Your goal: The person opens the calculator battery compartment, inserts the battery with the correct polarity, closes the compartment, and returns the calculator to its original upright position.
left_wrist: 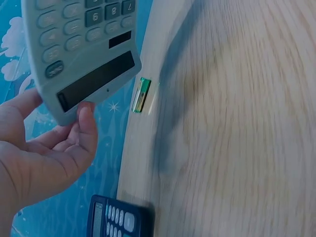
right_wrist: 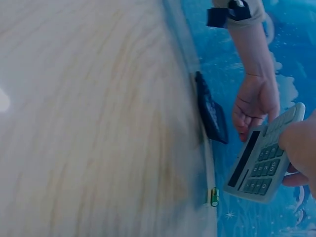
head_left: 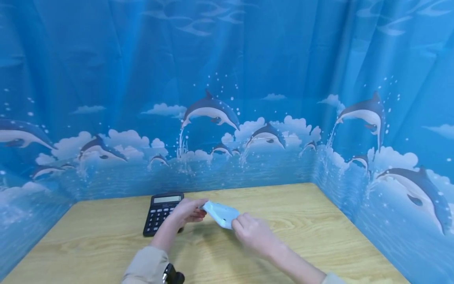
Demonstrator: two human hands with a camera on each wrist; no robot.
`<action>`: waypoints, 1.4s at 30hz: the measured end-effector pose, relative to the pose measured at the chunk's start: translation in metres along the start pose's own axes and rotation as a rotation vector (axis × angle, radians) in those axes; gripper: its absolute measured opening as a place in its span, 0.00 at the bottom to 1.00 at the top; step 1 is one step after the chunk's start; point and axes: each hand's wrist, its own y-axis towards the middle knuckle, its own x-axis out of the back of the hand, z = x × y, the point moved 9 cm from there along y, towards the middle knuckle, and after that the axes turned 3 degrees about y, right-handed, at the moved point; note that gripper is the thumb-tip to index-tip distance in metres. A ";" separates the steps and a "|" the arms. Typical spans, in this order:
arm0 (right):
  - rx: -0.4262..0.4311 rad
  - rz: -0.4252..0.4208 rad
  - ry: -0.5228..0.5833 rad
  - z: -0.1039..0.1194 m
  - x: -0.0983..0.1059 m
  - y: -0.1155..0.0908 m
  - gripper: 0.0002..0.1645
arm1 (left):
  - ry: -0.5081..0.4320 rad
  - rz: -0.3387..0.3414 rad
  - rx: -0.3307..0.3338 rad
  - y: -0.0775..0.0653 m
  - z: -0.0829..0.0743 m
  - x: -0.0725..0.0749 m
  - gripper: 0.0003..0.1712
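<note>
A pale blue-white calculator point(head_left: 222, 215) is held tilted above the table between both hands, its underside facing the head view. My left hand point(head_left: 188, 212) pinches its display-end corner between thumb and fingers. At the opposite end my right hand point(head_left: 252, 232) grips the calculator's edge. Keys and a dark display strip show on its front in the left wrist view, where the left hand point(left_wrist: 54, 153) is at the corner. On the wood beyond the calculator lies a small green battery point(left_wrist: 142, 95), out of sight in the head view.
A black calculator point(head_left: 156, 219) lies on the wooden table point(head_left: 291, 221) just left of the left hand. Behind and to the right hangs a blue dolphin-print curtain point(head_left: 276, 165) along the table's edges. A dark strap device point(head_left: 172, 274) sits at the left sleeve.
</note>
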 end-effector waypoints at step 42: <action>0.143 0.176 -0.078 0.059 -0.030 -0.006 0.17 | 0.674 0.090 -0.121 -0.007 -0.009 -0.004 0.35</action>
